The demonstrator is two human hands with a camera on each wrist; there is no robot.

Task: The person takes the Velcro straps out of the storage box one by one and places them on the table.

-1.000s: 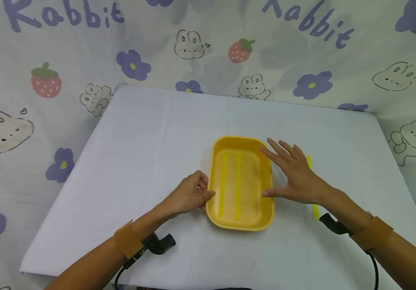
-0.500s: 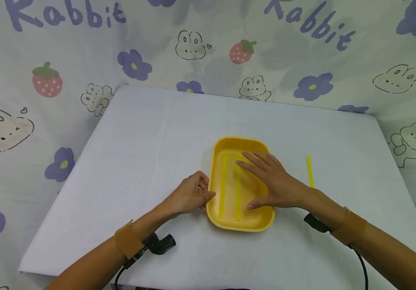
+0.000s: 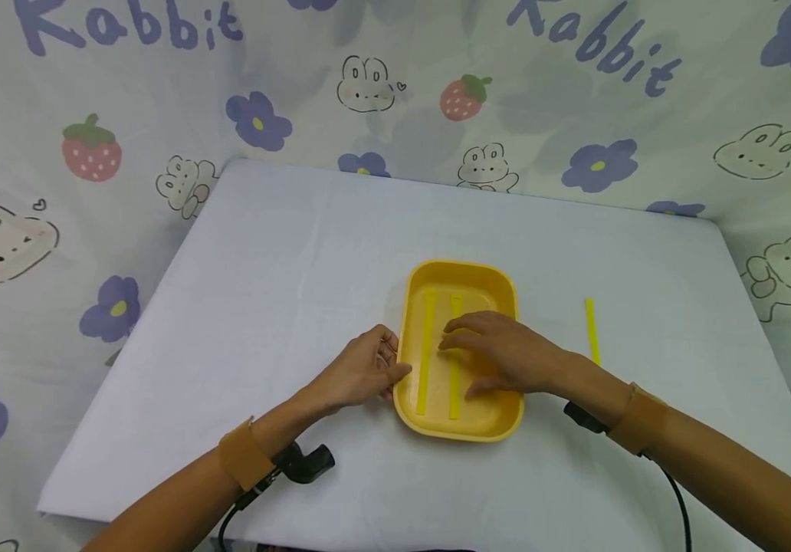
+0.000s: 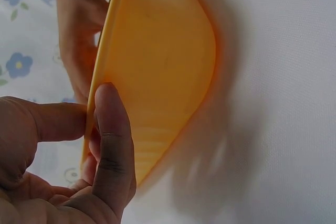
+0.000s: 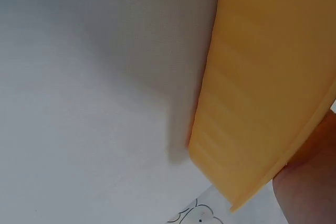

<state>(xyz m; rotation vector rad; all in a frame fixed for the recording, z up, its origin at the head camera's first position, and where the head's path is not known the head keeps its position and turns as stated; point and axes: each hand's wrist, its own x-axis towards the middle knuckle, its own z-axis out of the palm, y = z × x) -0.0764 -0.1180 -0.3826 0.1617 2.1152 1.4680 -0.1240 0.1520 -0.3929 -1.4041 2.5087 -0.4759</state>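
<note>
A rectangular yellow tray (image 3: 485,428) with rounded corners stands on the white-covered table. My left hand (image 3: 354,373) pinches its left rim; in the left wrist view the thumb is on the rim and a finger lies along the outer wall (image 4: 163,56). Inside the tray lie two flat yellow strips, a left one (image 3: 426,353) and a right one (image 3: 454,395). Over the tray's right half, my right hand (image 3: 516,354) hovers with loosely bent, spread fingers, partly covering the right strip. Nothing shows in its grasp. The right wrist view shows mostly the tray's outer wall (image 5: 257,103).
A third yellow strip (image 3: 592,330) lies on the table right of the tray, its near end hidden by my right forearm. Behind the table (image 3: 285,253) hangs a cloth (image 3: 409,46) printed with rabbits, strawberries and flowers.
My right hand has moved left from the tray's right rim to over the right strip, and its fingers have bent more. My left hand stays on the rim.
</note>
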